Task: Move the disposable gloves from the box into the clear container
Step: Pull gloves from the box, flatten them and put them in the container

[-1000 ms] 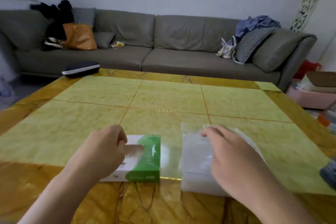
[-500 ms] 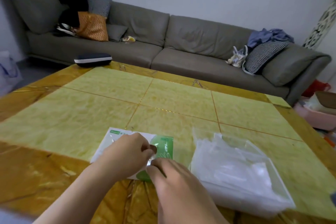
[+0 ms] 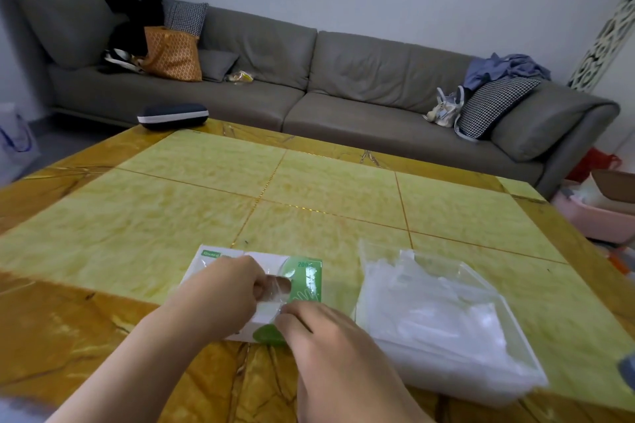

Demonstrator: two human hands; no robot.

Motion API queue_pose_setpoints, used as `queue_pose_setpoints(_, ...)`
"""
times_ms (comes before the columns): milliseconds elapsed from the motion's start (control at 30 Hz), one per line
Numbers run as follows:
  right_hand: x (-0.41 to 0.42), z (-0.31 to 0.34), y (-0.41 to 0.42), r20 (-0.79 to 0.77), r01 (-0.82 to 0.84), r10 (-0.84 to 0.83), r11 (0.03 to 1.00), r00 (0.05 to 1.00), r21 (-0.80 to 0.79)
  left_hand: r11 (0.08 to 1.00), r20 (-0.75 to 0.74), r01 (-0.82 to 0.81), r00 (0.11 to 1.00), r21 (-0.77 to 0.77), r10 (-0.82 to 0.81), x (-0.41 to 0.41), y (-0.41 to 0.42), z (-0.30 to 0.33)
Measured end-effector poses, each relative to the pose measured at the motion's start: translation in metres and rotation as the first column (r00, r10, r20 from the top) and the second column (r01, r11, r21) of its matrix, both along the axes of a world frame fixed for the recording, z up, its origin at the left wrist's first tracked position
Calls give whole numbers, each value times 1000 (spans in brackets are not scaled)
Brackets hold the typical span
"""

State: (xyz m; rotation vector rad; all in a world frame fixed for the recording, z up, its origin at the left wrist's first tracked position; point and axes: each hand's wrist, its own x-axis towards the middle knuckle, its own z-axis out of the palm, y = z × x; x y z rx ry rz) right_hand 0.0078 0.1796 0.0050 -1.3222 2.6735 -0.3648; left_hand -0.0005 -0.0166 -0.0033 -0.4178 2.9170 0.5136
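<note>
A white and green glove box (image 3: 305,273) lies flat near the table's front edge. My left hand (image 3: 220,288) rests on its top, fingers curled at the opening, where a thin clear glove (image 3: 276,287) shows. My right hand (image 3: 309,326) pinches that clear film at the box's near right corner. To the right stands the clear container (image 3: 515,316), holding a heap of translucent white gloves (image 3: 429,306).
The table (image 3: 309,189) has a yellow-green tiled top with an amber border. A dark case (image 3: 173,116) sits at its far left corner. A grey sofa (image 3: 343,86) with bags and cushions runs behind. A pink basin (image 3: 598,216) stands on the floor at right.
One second ago my right hand lay on the gloves in the container; it has crossed left to the box opening and now pinches a glove. The left hand stays on the box.
</note>
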Motion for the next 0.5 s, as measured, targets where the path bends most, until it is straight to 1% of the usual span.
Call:
queue_pose_setpoints(100, 0, -3, -1, 4, 8, -8, 1000, 1000, 4, 996, 68, 74, 995, -47, -71, -3, 1, 7)
queue_pose_setpoints(167, 0, -4, -1, -5, -2, 2, 1000, 1000, 9, 995, 78, 96, 992, -19, -95, -6, -3, 12)
queue_pose_setpoints(233, 0, -4, 0, -9, -13, 13, 1000, 1000, 15, 990, 69, 130, 989, 51, -133, -9, -8, 13)
queue_pose_setpoints(333, 0, -1, 2, -4, -17, 17, 1000, 1000, 4, 971, -8, 134, 991, 198, -135, -8, -9, 12)
queue_pose_setpoints(433, 1, -1, 0, 4, -22, 23, 1000, 1000, -16, 975, -85, 108, 992, 195, -93, -8, -10, 10)
queue_pose_setpoints(500, 1, -3, 0, 2, -18, 18, 1000, 1000, -25, 982, -121, 56, 992, 181, -35, -8, -10, 8)
